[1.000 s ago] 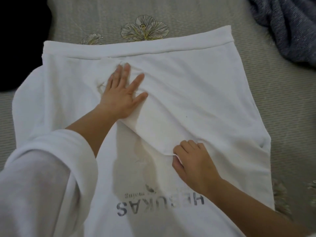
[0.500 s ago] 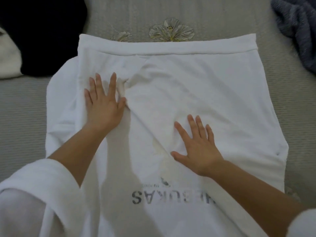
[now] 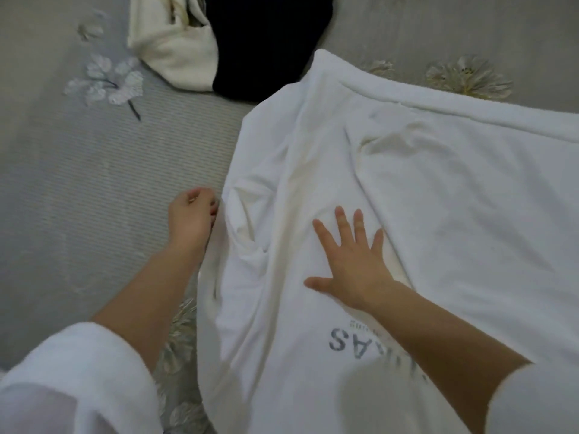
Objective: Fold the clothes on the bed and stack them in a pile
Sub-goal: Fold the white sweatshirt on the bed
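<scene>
- Your right hand (image 3: 354,264) lay flat on the shirt (image 3: 454,214), fingers spread and straight, palm pressing the cloth just beyond the grey print (image 3: 344,343).
- Your left hand (image 3: 191,217) sat at the shirt's left edge with its fingers curled. The tips met the rumpled fold there, but whether they pinched it could not be told.
- The shirt lay on the bed (image 3: 78,183), spreading rightward from your left fingers and under your right ones. Its long axis ran from your body toward the hem band (image 3: 438,98), well beyond both sets of fingertips.
- The loose side flap lay between your hands, nearer the left. That hand looked better placed for the next fold, carrying the edge rightward across the long axis toward your right fingers.
- Your right hand probably had to anchor the cloth, then slip clear.
- Well beyond your left fingers lay a black garment (image 3: 266,42) with a cream garment (image 3: 175,57) touching it, neither looking folded.
</scene>
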`<state>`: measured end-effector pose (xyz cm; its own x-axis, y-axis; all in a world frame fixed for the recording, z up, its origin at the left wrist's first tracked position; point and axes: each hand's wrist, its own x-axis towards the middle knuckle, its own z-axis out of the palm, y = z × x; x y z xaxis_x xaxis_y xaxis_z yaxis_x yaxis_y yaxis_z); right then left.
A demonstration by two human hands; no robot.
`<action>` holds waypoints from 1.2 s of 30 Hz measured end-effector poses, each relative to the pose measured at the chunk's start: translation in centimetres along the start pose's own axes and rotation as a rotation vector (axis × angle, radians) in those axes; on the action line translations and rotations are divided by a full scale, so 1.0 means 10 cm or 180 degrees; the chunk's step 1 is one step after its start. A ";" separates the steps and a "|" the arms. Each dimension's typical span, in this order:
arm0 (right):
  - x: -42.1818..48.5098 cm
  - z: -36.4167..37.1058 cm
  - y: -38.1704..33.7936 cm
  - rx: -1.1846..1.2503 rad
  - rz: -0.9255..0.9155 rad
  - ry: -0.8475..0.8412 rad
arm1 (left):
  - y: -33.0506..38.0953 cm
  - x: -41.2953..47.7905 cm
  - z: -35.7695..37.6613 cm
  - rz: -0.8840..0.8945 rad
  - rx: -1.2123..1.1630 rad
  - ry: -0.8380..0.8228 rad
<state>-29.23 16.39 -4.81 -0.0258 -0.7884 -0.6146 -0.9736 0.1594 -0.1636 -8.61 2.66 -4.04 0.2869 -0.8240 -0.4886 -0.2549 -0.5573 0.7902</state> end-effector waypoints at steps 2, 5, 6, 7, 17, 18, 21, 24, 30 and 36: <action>0.00 -0.04 -0.03 -0.0096 0.0037 -0.0108 | 0.02 -0.04 0.04 -0.0004 0.0351 -0.0355; 0.01 -0.13 -0.07 -0.0153 0.0081 -0.0234 | 0.11 -0.11 0.06 -0.0053 0.0535 -0.0746; 0.02 -0.16 -0.10 -0.0159 0.0096 -0.0269 | 0.15 -0.13 0.03 0.0006 0.0460 -0.0697; 0.02 -0.19 -0.12 -0.0174 0.0102 -0.0296 | 0.21 -0.14 -0.03 0.0069 0.0363 -0.0547; 0.09 -0.23 -0.14 -0.0295 0.0116 -0.0302 | 0.57 -0.12 -1.24 0.0825 -0.0842 0.1562; 0.09 -0.23 -0.14 -0.0299 0.0100 -0.0289 | 0.62 -0.24 -1.14 0.1131 -0.0635 0.1501; 0.04 -0.25 -0.10 -0.0215 0.0020 -0.0203 | 0.67 -0.76 -0.65 0.2097 -0.0077 0.0685; 0.00 -0.39 0.10 0.0494 -0.0116 0.0057 | 0.46 -1.27 -0.17 0.2751 0.0510 -0.0724; -0.21 -0.57 0.68 0.2589 0.0714 0.0661 | -0.50 -1.67 -0.07 0.3367 0.2752 -0.2475; 0.03 -0.50 0.36 0.3533 0.1173 0.0746 | -0.94 -1.64 -0.38 0.2971 0.3366 -0.1329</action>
<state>-33.84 13.76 -1.75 -0.4158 -0.6583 -0.6275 -0.1735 0.7347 -0.6558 -7.41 21.81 -2.05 -0.5920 -0.7858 -0.1787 -0.7886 0.5191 0.3297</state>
